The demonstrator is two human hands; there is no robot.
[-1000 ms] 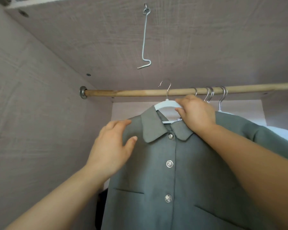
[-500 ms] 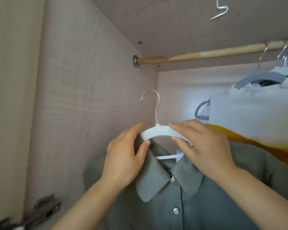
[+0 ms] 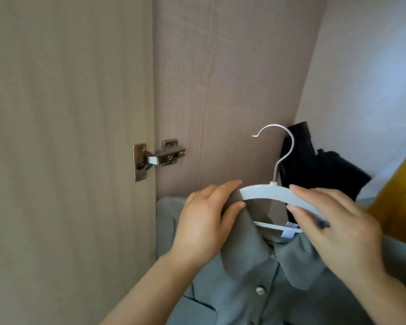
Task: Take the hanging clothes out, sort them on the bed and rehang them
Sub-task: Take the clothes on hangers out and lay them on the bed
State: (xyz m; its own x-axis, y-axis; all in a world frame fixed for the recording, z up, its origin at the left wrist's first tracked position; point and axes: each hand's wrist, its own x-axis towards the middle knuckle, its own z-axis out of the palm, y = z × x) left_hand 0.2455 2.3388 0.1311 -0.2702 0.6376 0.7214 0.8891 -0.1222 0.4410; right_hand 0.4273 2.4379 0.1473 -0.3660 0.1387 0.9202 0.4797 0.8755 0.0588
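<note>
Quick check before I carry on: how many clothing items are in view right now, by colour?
Grey: 1, the shirt on the white hanger
Black: 1, the black item behind the hanger, apparently cloth
Yellow: 1, the yellow garment at the right edge
Total: 3

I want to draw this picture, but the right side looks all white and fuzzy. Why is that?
Head view: the white area at upper right looks washed out by bright light. The yellow garment at the right edge is smeared, probably by motion blur. The hinge and the white hanger look fairly crisp.
</note>
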